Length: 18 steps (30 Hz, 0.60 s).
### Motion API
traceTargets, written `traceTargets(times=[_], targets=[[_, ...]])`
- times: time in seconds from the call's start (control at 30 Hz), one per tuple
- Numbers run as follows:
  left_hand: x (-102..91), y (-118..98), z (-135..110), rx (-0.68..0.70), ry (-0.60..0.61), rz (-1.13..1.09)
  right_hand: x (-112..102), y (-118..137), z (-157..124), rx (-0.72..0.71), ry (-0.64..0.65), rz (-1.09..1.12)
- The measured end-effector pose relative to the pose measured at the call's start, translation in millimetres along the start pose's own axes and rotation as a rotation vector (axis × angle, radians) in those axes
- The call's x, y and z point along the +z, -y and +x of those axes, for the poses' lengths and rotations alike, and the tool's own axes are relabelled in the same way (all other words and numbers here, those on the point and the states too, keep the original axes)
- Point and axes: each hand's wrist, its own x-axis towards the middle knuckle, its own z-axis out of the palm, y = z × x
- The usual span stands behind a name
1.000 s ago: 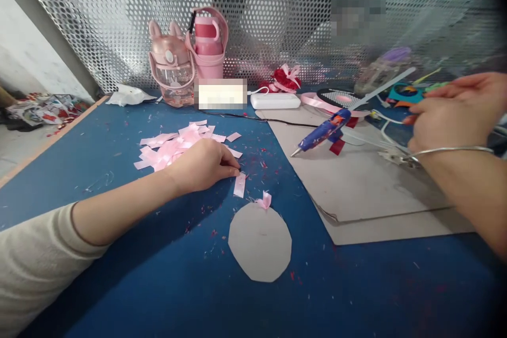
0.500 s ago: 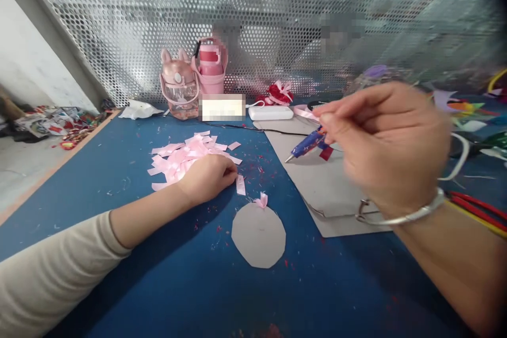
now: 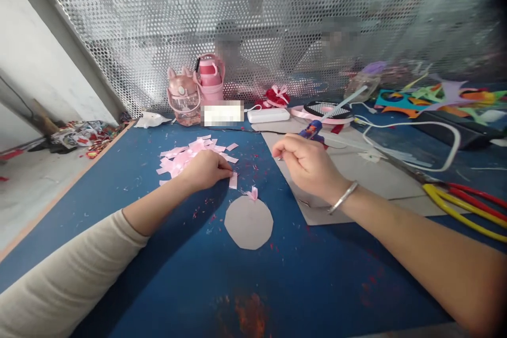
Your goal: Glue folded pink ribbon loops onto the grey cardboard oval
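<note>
Right hand (image 3: 307,166) swung inward, hold unclear | left fingers (image 3: 225,169) pinching satiny pink strip (image 3: 233,181) | grey disc (image 3: 249,223) flat, many-sided

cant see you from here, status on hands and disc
Left hand at pink strip. Right hand partly hiding glue gun, grip unclear. Grey disc unobstructed, pink ribbon at far edge.

Grey cardboard disc (image 3: 249,223), many-sided, flat, pink ribbon tuft (image 3: 254,193) at far rim. Short pink ribbon strip (image 3: 233,181), between disc and loose heap of matching pieces (image 3: 198,144). Blue glue gun (image 3: 311,130), pale stick protruding, partly hidden, beyond disc to right.
</note>
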Motion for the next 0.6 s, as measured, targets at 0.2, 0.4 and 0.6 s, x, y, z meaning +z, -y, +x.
traceTargets(times=[0.2, 0.4, 0.6], targets=[[1.6, 4, 2, 0.033, 0.046, 0.045, 6, 7, -5, 0.012, 0.059, -0.040], [6.6, 0, -2, 0.055, 0.070, 0.082, 9, 12, -6, 0.019, 0.085, -0.081], [7.3, -5, -10, -0.005, 0.001, -0.044, 9, 14, -6, 0.008, 0.094, -0.096]])
